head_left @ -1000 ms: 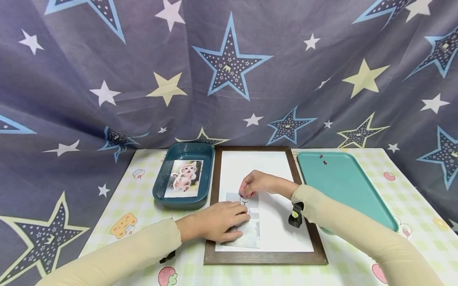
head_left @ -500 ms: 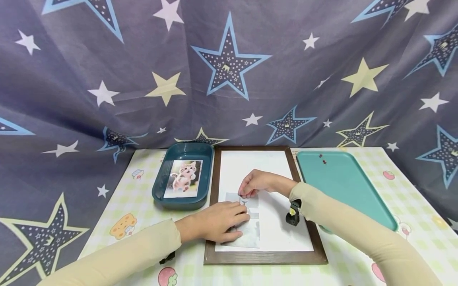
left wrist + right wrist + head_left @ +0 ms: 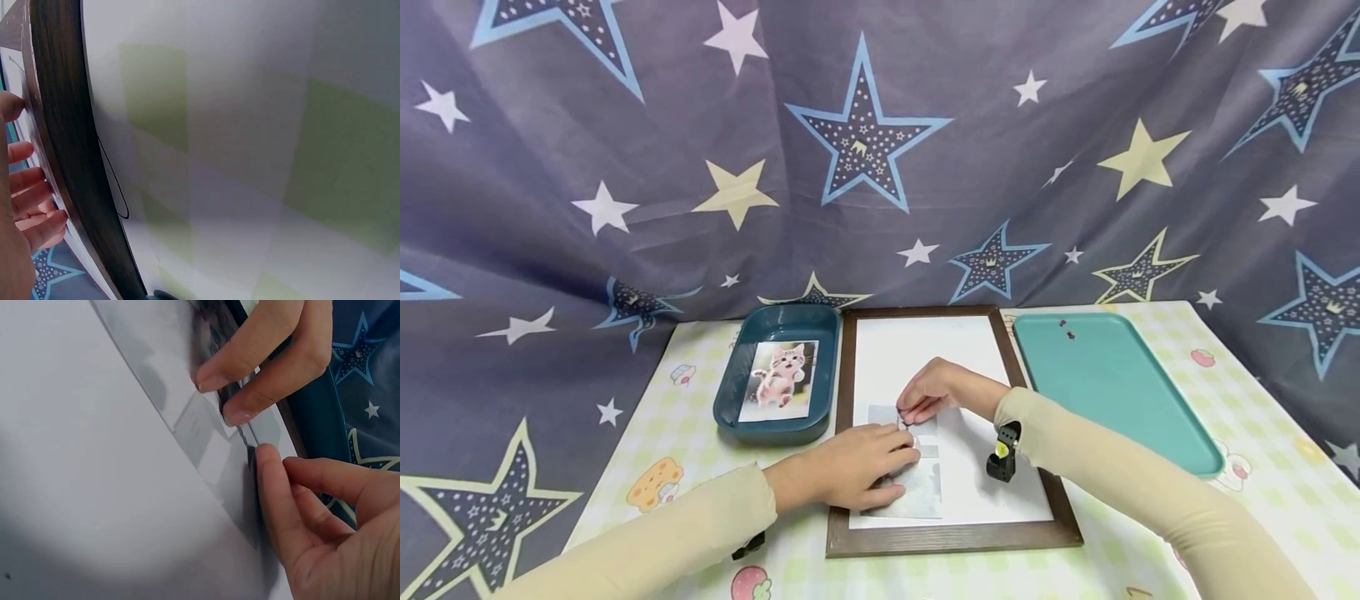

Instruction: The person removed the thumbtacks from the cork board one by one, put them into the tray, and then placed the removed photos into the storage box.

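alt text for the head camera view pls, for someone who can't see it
Two hands work on a photo lying on a white board in a dark wooden frame: the left hand presses it flat, the right hand pinches something small at its top edge.

Long beige sleeves (image 3: 1120,479) — a black-and-yellow wrist camera (image 3: 1002,454) strapped on.

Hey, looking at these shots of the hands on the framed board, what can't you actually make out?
- Photo on the board: head view, the left hand covers much of it, so its picture is unreadable.
- Small dark thing at the right hand fingertips: right wrist view, too small and blurred to name.
- Two specks on the teal tray: head view, too small.
- Left wrist view: only fingers, frame edge and blurred tablecloth; the rest is cut off.
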### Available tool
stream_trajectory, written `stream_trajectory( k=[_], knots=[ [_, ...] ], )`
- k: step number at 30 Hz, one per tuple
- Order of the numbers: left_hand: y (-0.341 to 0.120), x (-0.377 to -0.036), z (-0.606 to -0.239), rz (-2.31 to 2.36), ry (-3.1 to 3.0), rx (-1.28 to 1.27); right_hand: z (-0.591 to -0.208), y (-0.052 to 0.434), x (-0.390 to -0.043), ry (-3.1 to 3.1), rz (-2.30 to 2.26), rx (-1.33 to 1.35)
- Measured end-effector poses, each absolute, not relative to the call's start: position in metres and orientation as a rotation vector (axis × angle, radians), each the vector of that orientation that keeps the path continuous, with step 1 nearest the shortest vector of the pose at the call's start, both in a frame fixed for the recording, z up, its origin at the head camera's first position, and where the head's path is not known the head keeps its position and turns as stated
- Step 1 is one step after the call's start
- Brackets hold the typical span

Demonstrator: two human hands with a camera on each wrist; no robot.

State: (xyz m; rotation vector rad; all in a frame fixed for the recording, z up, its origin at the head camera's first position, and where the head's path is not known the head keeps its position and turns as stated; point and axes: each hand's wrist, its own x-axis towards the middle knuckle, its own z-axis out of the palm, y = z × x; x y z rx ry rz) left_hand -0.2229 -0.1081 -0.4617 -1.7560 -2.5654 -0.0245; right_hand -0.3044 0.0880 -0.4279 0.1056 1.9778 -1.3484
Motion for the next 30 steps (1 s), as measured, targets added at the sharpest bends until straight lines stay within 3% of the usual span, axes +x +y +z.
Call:
stream_trajectory(
  k=[10, 30],
  knots=[
    [-0.111, -0.223, -0.466, -0.066, -2.53, -1.749, -0.438, 0.098, -0.309, 1.655, -1.466, 0.167],
    [-0.109, -0.219, -0.461, -0.024, -2.567, -1.737, -0.447, 0.104, -0.302, 1.658, -1.544, 0.07]
  ],
)
